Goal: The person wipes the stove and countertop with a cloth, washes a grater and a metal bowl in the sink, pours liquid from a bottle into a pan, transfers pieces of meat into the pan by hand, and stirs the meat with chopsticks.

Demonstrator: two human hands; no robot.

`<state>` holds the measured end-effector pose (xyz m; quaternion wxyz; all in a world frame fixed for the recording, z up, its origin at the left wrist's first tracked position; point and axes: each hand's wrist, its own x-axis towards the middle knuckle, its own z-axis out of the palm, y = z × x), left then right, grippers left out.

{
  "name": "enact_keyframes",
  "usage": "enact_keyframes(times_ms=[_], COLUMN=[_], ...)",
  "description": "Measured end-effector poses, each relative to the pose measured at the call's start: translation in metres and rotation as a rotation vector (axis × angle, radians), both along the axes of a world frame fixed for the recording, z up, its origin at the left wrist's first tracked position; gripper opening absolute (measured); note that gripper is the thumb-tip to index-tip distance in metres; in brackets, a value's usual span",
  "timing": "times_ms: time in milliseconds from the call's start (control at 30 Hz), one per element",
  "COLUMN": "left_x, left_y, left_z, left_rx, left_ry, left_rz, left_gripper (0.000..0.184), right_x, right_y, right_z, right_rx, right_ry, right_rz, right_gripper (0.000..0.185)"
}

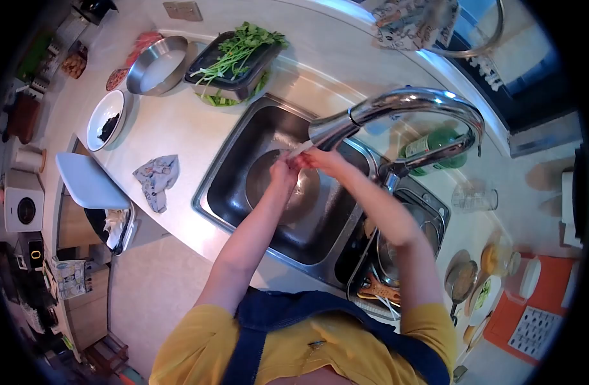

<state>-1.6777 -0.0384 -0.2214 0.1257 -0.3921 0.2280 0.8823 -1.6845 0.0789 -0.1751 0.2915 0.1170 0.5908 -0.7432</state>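
Observation:
My left hand (283,171) and my right hand (325,160) meet under the spout of the chrome faucet (333,130). Water runs from it onto them. Fingers of both hands look closed against each other, and a reddish patch shows between them. Whether that is skin or a small held thing, I cannot make out. Below the hands, a round metal bowl (259,186) sits in the stainless steel sink (221,186), partly hidden by my left forearm.
A black tray (243,86) of leafy greens, a steel bowl (137,80) and a white bowl (97,131) with dark pieces stand left of the sink. A patterned cloth (158,181) lies nearby. On the right are a dish rack (439,208), a green bottle (439,141) and a grater (535,330).

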Motion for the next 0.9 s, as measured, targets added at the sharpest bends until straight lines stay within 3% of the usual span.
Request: enact_keyframes(times_ms=[33, 67, 100, 133, 167, 200, 233, 300, 333, 367, 433, 467, 500, 567, 633, 667, 700, 767, 833, 867, 900], left_x=[-0.006, -0.011, -0.013, -0.015, -0.018, -0.011, -0.001, 0.022, 0.03, 0.036, 0.038, 0.027, 0.015, -0.008, -0.024, -0.027, -0.032, -0.043, -0.041, -0.036, -0.031], left_y=[-0.008, -0.027, -0.033, -0.036, -0.036, -0.025, -0.018, -0.005, 0.002, 0.011, 0.013, 0.008, 0.004, -0.005, -0.008, -0.01, -0.016, -0.029, -0.024, -0.018, -0.014], left_z=[-0.011, -0.048, -0.052, -0.053, -0.052, -0.014, 0.009, 0.029, 0.034, 0.033, 0.016, -0.011, -0.027, -0.021, -0.025, -0.034, -0.045, -0.064, -0.054, -0.049, -0.044], left_rx=[0.058, 0.221, 0.214, 0.367, 0.52, 0.262, 0.261, 0.19, 0.167, 0.202, 0.245, 0.276, 0.309, 0.112, 0.013, -0.091, -0.089, -0.182, -0.268, -0.215, -0.164], left_ry=[0.109, 0.328, 0.325, 0.376, 0.429, 0.228, 0.221, 0.291, 0.313, 0.19, 0.057, 0.129, 0.202, 0.186, 0.176, 0.165, 0.163, 0.066, 0.019, 0.036, 0.055], left_rz=[-0.096, -0.214, -0.199, -0.109, -0.021, 0.105, 0.11, -0.085, -0.152, -0.16, -0.167, -0.24, -0.313, -0.122, -0.139, -0.153, -0.161, -0.427, -0.522, -0.392, -0.261], left_gripper=[0.014, 0.018, 0.018, 0.021, 0.024, 0.022, 0.022, 0.023, 0.024, 0.025, 0.026, 0.029, 0.032, 0.029, 0.026, 0.024, 0.024, 0.02, 0.019, 0.02, 0.022], right_x=[-0.011, -0.024, -0.033, -0.039, -0.045, -0.051, -0.055, -0.061, -0.066, -0.068, -0.063, -0.058, -0.05, -0.04, -0.036, -0.021, 0.004, 0.038, 0.061, 0.062, 0.058], right_y=[-0.017, -0.034, -0.048, -0.059, -0.069, -0.076, -0.083, -0.094, -0.093, -0.09, -0.085, -0.085, -0.087, -0.081, -0.075, -0.077, -0.084, -0.094, -0.095, -0.089, -0.089], right_z=[-0.017, -0.033, -0.05, -0.068, -0.084, -0.094, -0.092, -0.076, -0.087, -0.106, -0.135, -0.131, -0.125, -0.134, -0.157, -0.141, -0.108, -0.059, -0.035, -0.029, -0.027], right_rx=[0.0, -0.209, -0.416, -0.42, -0.643, -0.863, -0.862, -0.373, -0.12, -0.116, 1.168, 1.175, 1.105, 1.041, 0.763, 0.765, 0.891, 1.021, 0.288, 0.051, 0.053], right_ry=[0.003, -0.159, -0.328, -0.335, -0.355, -0.375, -0.384, -0.198, -0.053, -0.061, 0.687, 0.683, 0.7, 0.705, 0.289, 0.281, 0.547, 0.814, 0.361, 0.22, 0.222], right_rz=[0.013, -0.036, -0.085, -0.071, -0.141, -0.217, -0.216, -0.39, -0.279, -0.282, 0.285, 0.288, 0.238, 0.188, -0.132, -0.137, -0.164, -0.201, -0.478, -0.546, -0.553], right_gripper=[0.025, 0.025, 0.026, 0.026, 0.026, 0.027, 0.027, 0.026, 0.025, 0.025, 0.02, 0.02, 0.02, 0.022, 0.024, 0.024, 0.025, 0.026, 0.035, 0.036, 0.036])
